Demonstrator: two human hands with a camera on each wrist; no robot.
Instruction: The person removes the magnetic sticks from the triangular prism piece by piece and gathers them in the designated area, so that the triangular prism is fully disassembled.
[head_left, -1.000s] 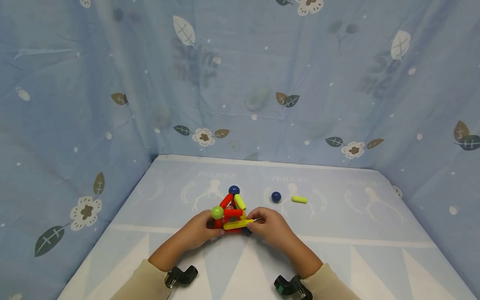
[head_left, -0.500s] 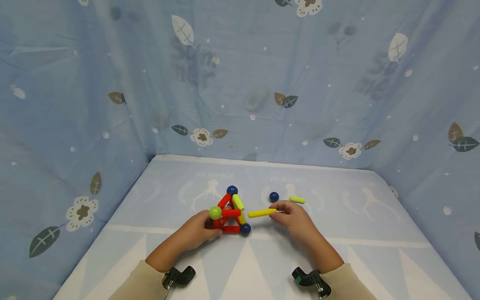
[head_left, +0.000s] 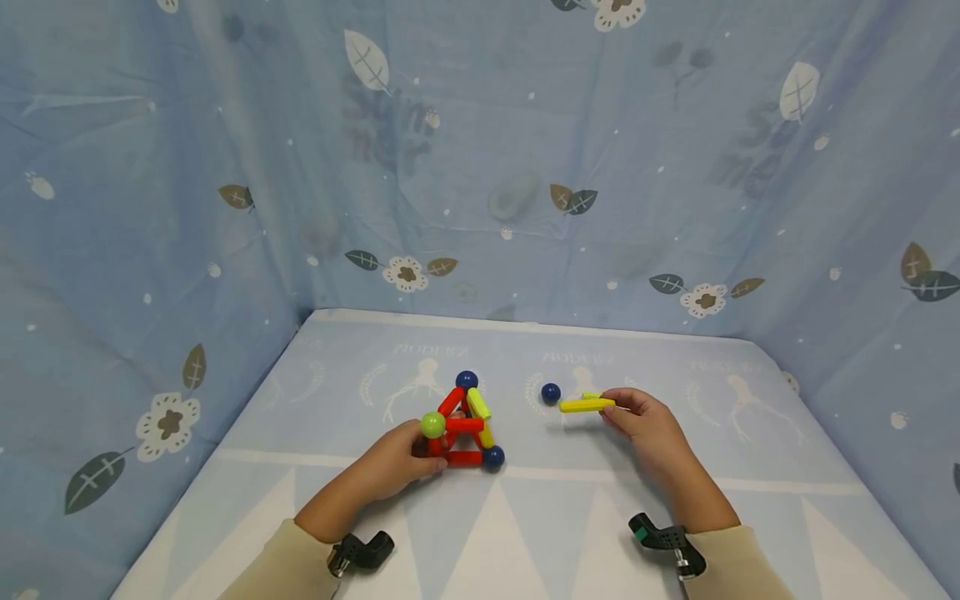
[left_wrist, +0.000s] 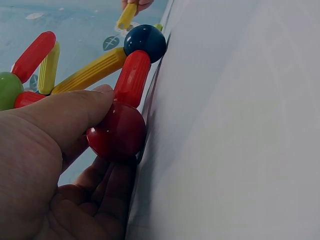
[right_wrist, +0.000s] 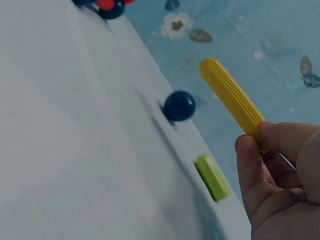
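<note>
Toward three o'clock from the ball-and-rod frame (head_left: 465, 425), twelve being the side away from the person, a ridged yellow rod (head_left: 585, 405) points its free end toward nine o'clock. The right hand (head_left: 647, 423) pinches its other end between thumb and fingers and appears to hold it off the table. It looks like hard, light plastic: stiff, unlikely to break, a little slick, though the lengthwise grooves should help the fingertips. Either end or the middle seems a sound place to hold it.

Just beyond the rod, at twelve o'clock, lies a short lime-green rod (right_wrist: 212, 177); near its tip, at ten o'clock, rests a loose navy ball (head_left: 551, 393).

The left hand (head_left: 393, 458) grips the frame's glossy red ball (left_wrist: 117, 131), thumb above and fingers beneath. Around the frame sit a navy ball (head_left: 467, 381) at twelve, a light-green ball (head_left: 432, 425) at nine and another navy ball (head_left: 492, 457) between four and five. Its joints could well part if jerked, so a steady grip on a low ball suits it.

Under everything spreads a pale patterned tablecloth (head_left: 540, 525); at twelve hangs a blue leaf-print curtain (head_left: 480, 167).
</note>
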